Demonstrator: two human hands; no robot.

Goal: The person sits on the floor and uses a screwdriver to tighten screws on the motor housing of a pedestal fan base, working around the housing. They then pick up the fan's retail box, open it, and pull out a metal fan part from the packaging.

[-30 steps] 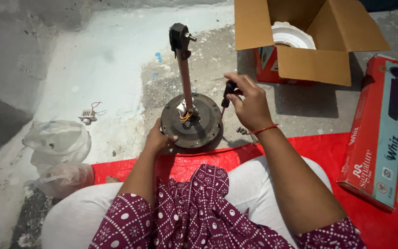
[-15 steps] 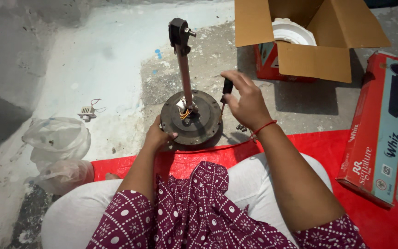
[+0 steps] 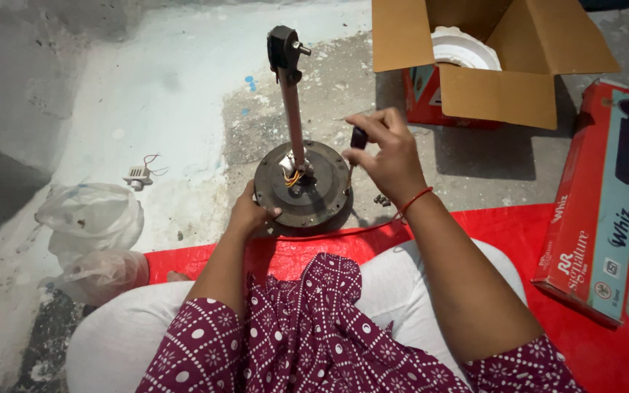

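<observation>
A round dark metal fan motor [image 3: 307,191] lies flat on the concrete floor, with a long metal rod [image 3: 290,109] rising from its middle and coloured wires at the rod's base. My left hand [image 3: 250,213] grips the motor's near left rim. My right hand [image 3: 387,154] holds a black-handled screwdriver [image 3: 358,138] upright, its tip down at the motor's right edge.
An open cardboard box [image 3: 485,62] with a white round part inside stands at the back right. A long red carton [image 3: 602,200] lies at the right. A red mat [image 3: 547,240] covers the floor under my legs. Clear plastic bags [image 3: 92,218] and a small wired part [image 3: 140,175] lie at the left.
My right hand has shifted slightly on the screwdriver at the motor's right edge, fingers closing more around the handle. The left hand stays on the rim.
</observation>
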